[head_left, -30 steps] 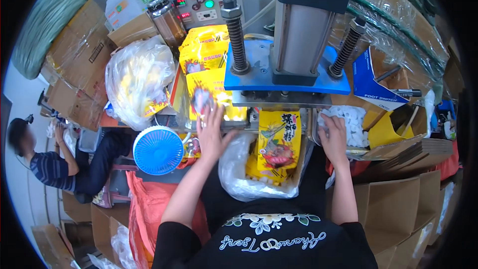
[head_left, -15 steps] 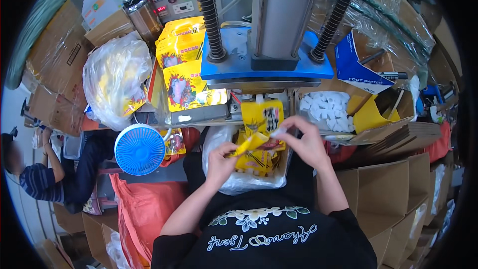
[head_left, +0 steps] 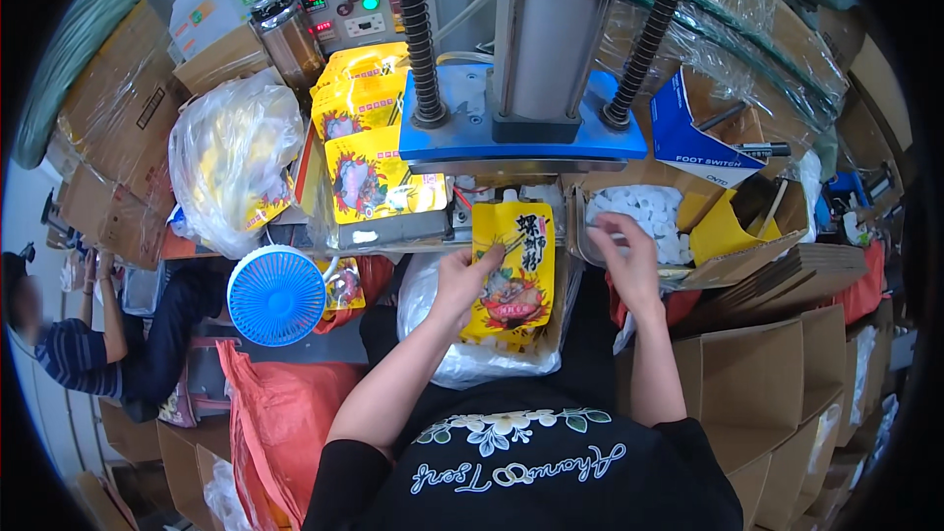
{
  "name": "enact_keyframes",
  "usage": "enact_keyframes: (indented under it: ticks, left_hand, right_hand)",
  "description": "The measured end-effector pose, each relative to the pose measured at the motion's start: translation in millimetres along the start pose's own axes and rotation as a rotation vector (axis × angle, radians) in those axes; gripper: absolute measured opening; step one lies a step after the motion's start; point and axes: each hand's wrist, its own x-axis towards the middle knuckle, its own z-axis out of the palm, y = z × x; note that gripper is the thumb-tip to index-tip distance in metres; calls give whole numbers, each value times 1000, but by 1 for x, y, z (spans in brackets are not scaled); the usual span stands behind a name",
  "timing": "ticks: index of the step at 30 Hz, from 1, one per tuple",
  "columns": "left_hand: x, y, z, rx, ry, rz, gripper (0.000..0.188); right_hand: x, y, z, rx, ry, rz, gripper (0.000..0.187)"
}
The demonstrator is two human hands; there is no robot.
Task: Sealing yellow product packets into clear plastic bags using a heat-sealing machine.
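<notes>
My left hand (head_left: 464,283) pinches the left edge of a yellow printed pouch (head_left: 513,280), thumb on its face. The pouch stands flat and faces me, with a white spout at its top edge just below the blue press plate (head_left: 521,138). My right hand (head_left: 631,261) is at the near edge of a tray of small white plastic pieces (head_left: 639,211). Its fingers are apart and slightly curled, and I see nothing in them. Below the held pouch, a box lined with clear plastic (head_left: 433,349) contains more yellow pouches, mostly hidden.
Yellow pouches (head_left: 379,177) are stacked left of the press, beside a plastic bag of pouches (head_left: 236,162). A blue fan (head_left: 277,295) stands near my left arm. On the right are a blue box (head_left: 703,133) and cardboard cartons (head_left: 757,374). Another person (head_left: 74,354) sits far left.
The folded yellow pouch between my hands no longer shows; a flat one is now in my left hand. My right hand has left the pouches and moved right to the white pieces.
</notes>
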Motion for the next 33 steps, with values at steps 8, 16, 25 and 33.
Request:
enact_keyframes:
  ticks: [8, 16, 25, 33]
  left_hand:
    - [17, 11, -2, -133, -32, -23, 21]
    - [15, 43, -94, 1286, 422, 778, 81]
    - [-36, 58, -93, 913, 432, 736, 14]
    - [-56, 14, -34, 294, 40, 388, 11]
  right_hand:
    - [-4, 27, -22, -290, 33, 22, 23]
    - [8, 41, 4, -310, -30, -139, 16]
    - [2, 35, -31, -219, 59, 184, 22]
    - [-5, -17, 6, 611, -213, 148, 28]
